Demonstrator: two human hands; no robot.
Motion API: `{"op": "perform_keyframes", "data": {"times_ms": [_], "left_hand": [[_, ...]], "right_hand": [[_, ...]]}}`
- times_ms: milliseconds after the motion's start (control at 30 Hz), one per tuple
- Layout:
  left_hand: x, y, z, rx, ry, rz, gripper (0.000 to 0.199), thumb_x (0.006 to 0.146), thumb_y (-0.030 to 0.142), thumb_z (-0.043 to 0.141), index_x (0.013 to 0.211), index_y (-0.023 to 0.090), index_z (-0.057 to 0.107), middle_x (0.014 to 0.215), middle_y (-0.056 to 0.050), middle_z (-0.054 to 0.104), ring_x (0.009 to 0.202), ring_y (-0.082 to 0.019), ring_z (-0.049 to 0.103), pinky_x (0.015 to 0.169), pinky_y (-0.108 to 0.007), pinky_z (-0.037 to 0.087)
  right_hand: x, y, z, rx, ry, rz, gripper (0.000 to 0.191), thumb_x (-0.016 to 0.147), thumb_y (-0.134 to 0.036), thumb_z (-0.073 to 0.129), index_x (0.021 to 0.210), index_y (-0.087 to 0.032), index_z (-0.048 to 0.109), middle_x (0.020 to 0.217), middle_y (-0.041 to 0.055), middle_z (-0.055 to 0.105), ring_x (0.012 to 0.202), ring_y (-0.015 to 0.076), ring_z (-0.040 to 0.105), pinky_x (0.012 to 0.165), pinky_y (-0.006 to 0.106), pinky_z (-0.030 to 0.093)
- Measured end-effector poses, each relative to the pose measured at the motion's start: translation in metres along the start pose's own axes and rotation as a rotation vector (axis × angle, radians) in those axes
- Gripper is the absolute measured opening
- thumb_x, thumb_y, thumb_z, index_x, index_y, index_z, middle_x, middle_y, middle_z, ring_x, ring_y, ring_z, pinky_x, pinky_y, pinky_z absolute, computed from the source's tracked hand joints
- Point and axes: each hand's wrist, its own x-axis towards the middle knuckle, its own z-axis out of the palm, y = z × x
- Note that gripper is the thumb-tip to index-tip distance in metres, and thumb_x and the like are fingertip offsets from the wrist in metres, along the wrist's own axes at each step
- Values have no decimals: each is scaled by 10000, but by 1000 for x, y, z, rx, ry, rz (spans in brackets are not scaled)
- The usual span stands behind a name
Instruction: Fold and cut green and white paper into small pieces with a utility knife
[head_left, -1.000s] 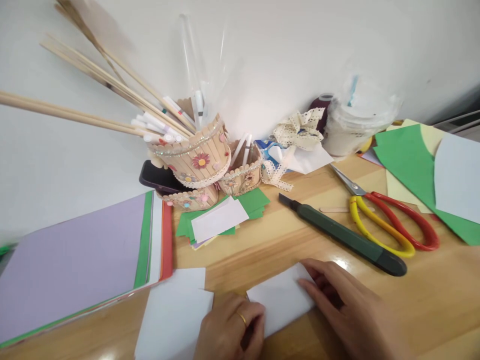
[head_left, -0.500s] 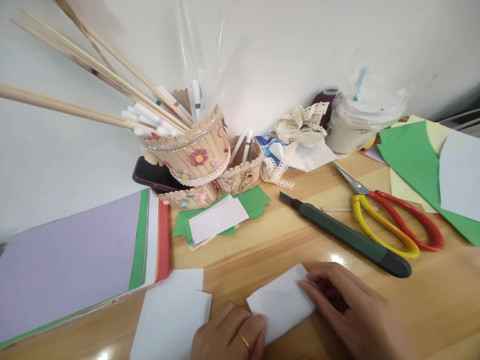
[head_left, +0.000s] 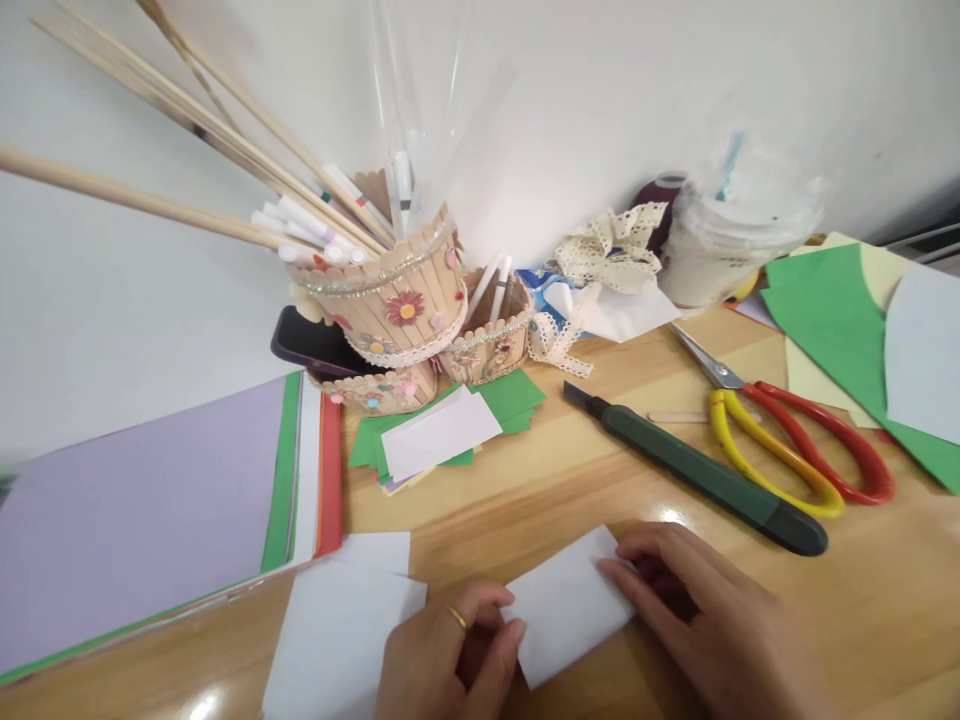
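Note:
A small white rectangle of paper (head_left: 571,608) lies slanted on the wooden table between my hands. The thumb and forefinger of my right hand (head_left: 701,610) pinch its right end. At the left end, my left hand (head_left: 457,650), with a gold ring, has thumb and forefinger closed around the paper's edge. Larger white sheets (head_left: 337,630) rest beside and partly under my left hand. Beyond my right hand lies a dark green utility knife (head_left: 697,465), its blade pointing away to the left.
Red-and-yellow-handled scissors (head_left: 795,430) lie at right, near green paper (head_left: 832,330). Coloured sheets (head_left: 150,510) are stacked at left. Cut cards (head_left: 442,432) sit before a craft-stick holder (head_left: 397,290) with markers and long sticks. A lidded cup (head_left: 739,240) stands at the back.
My left hand has turned from lying curled over the paper's lower left to pinching its left end. My right hand keeps its hold on the right end. The view has shifted slightly.

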Motion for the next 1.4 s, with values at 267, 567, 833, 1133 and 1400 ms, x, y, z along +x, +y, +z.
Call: {"op": "perform_keyframes", "data": {"times_ms": [267, 567, 833, 1133, 1400], "left_hand": [[3, -3, 2, -3, 16, 205, 161, 887, 156, 524, 815, 231, 648, 667, 20, 681, 601, -121, 634, 593, -179, 493], [3, -7, 2, 19, 10, 297, 176, 857, 89, 535, 849, 220, 651, 669, 7, 665, 597, -124, 617, 554, -190, 453], [5, -8, 3, -25, 15, 271, 173, 853, 90, 537, 821, 212, 656, 651, 10, 665, 587, -122, 618, 544, -190, 454], [6, -6, 1, -39, -8, 274, 195, 827, 55, 539, 820, 215, 651, 652, 21, 654, 582, -113, 603, 536, -184, 433], [6, -6, 1, -59, 8, 283, 187, 830, 54, 550, 837, 207, 656, 643, 20, 643, 566, -109, 589, 528, -185, 422]], "right_hand": [[-1, -2, -1, 3, 6, -32, 188, 856, -433, 559, 770, -275, 616, 703, -39, 641, 577, 110, 624, 527, 187, 504], [-1, -3, -2, 5, -8, -8, 211, 857, -449, 555, 766, -271, 621, 712, -21, 645, 589, 128, 628, 541, 210, 515], [1, -3, -1, 0, -4, -15, 226, 860, -455, 551, 750, -268, 614, 689, -24, 639, 575, 126, 625, 528, 207, 513], [2, -2, -3, -30, 21, -91, 167, 875, -410, 552, 790, -275, 603, 716, -43, 638, 590, 98, 628, 520, 168, 499], [1, -7, -1, -41, 57, -92, 200, 889, -412, 522, 764, -267, 582, 702, -37, 625, 567, 102, 607, 486, 179, 480]]}}
